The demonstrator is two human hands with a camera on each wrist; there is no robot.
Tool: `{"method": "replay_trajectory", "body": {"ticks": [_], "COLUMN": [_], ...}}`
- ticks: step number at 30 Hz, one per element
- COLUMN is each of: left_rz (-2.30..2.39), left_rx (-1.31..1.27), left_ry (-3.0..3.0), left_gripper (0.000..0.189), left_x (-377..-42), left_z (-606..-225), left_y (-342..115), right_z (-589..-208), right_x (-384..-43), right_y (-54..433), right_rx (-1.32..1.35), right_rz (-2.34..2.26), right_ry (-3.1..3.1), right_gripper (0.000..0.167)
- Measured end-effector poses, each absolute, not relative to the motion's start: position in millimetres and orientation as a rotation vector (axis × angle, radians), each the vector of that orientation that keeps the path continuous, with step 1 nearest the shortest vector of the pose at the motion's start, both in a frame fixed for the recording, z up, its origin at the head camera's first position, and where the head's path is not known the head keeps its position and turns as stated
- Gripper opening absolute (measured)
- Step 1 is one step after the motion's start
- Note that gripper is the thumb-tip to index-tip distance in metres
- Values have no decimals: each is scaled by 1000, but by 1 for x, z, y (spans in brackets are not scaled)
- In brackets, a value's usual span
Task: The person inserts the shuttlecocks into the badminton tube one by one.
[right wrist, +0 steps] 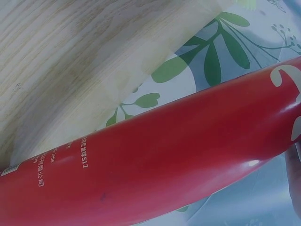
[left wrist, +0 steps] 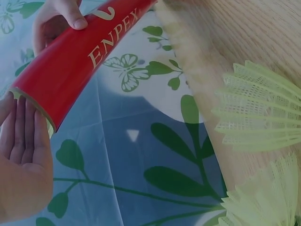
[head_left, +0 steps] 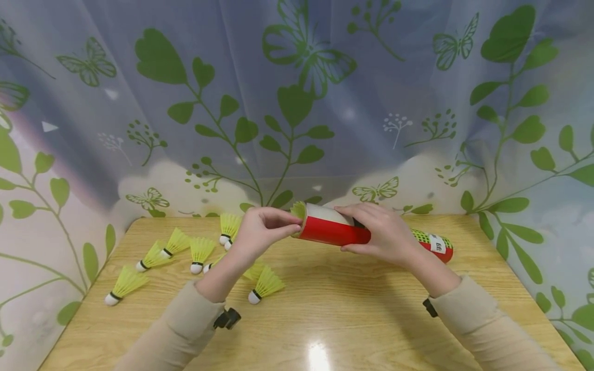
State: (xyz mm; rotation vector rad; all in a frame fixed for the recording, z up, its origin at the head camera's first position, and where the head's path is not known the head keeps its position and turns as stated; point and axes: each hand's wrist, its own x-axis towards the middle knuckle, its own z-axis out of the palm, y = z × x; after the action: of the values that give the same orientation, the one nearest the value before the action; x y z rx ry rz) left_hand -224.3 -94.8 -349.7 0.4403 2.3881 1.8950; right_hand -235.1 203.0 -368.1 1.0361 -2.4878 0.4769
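Note:
A long red and white shuttlecock tube (head_left: 331, 233), lettered ENPEX in the left wrist view, lies across my hands above the table. My right hand (head_left: 387, 234) grips it round the middle; its yellow-green dotted end (head_left: 433, 242) shows beyond that hand. At the open mouth on the left, the yellow skirt of a shuttlecock (head_left: 298, 209) sticks out. My left hand (head_left: 262, 229) pinches that skirt, fingertips at the tube's rim; the left wrist view shows the fingers reaching into the mouth. The cork is hidden inside. The right wrist view shows mostly the red tube wall (right wrist: 178, 150).
Several yellow shuttlecocks with white corks, such as one shuttlecock (head_left: 125, 286) at the far left and another shuttlecock (head_left: 265, 285) near my left forearm, lie on the wooden table (head_left: 325, 309). A leaf-patterned curtain (head_left: 371, 129) hangs behind the table and at its sides.

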Motion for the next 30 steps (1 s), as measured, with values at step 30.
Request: {"method": "replay_trajectory", "body": {"ticks": [30], "left_rz": [1926], "left_rx": [225], "left_ry": [2480], "left_gripper": [30], "left_x": [-207], "left_z": [-388], "left_y": [-194], "right_z": [-366], "right_x": [-234], "right_y": [206], "right_rx": [1034], "right_rz": [496], "right_ry": [-2437], "right_gripper": [83]}}
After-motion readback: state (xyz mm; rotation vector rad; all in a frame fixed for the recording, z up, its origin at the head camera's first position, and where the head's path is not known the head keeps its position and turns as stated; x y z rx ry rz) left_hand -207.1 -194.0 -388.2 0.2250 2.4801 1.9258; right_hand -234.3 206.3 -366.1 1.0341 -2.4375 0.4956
